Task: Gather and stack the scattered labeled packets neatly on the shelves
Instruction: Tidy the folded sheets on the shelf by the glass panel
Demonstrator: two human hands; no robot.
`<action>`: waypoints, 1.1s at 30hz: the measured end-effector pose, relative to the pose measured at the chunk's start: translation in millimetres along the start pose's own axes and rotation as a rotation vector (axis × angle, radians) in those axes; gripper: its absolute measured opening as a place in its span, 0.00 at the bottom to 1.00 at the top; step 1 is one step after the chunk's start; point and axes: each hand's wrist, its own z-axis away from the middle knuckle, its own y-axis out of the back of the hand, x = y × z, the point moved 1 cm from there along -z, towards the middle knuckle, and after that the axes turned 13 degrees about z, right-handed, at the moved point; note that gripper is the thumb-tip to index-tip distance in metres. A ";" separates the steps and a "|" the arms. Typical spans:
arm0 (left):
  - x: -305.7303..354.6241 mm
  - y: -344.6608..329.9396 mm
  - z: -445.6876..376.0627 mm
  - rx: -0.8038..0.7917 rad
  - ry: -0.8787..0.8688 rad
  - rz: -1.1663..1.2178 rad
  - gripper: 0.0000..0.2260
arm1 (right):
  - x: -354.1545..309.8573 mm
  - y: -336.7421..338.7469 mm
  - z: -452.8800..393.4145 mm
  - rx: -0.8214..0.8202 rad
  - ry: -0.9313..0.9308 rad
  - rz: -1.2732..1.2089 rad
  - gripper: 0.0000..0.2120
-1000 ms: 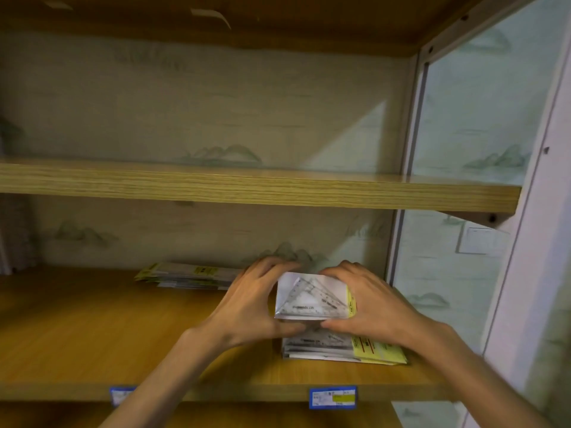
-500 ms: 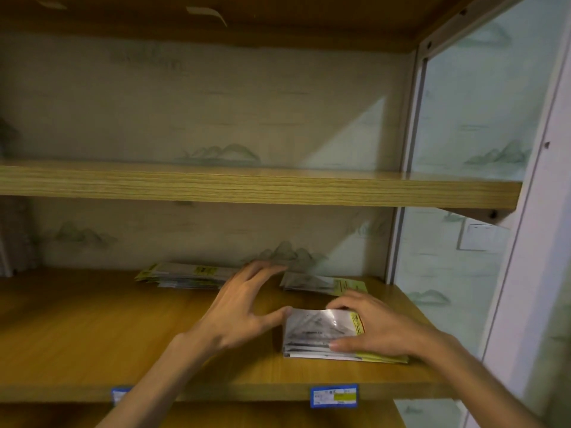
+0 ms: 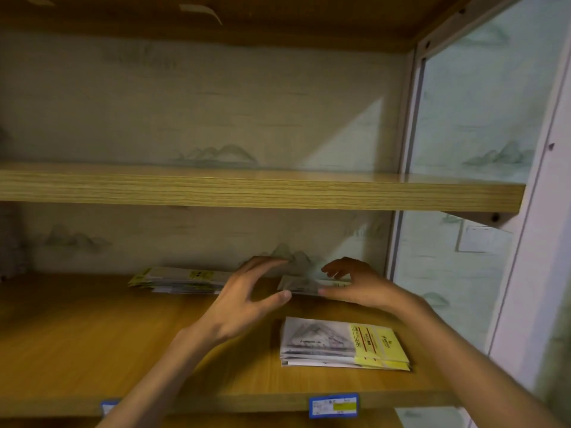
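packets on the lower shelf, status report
Left hand open, right hand open at rear packets. Front stack squared. Left pile ungathered. Nothing blocking.

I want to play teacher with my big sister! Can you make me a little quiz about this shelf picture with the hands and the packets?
1. True or false: the front stack of packets is being held by a hand.
2. Which packets are both hands reaching toward? A) the back left pile B) the back right packets C) the blue price tag
3. Fill in: the upper shelf shows ____ packets.

Key:
1. False. The left hand and right hand are both behind it.
2. B
3. no
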 end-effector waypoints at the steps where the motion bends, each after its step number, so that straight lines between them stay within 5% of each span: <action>1: -1.4 0.3 -0.5 -0.007 0.001 -0.002 0.24 | 4.0 -0.4 -9.3 -0.029 -0.030 0.008 0.34; 12: -11.1 9.0 -5.5 -0.033 0.033 -0.021 0.22 | 23.3 -20.4 -50.5 -0.358 -0.162 0.208 0.39; 24: -16.3 12.8 -4.3 -0.031 0.064 -0.070 0.30 | 28.3 -22.1 -45.9 -0.227 -0.141 0.079 0.33; 33: -1.6 11.7 -12.5 0.073 0.034 0.005 0.38 | -29.1 17.0 2.8 -0.009 0.029 0.169 0.33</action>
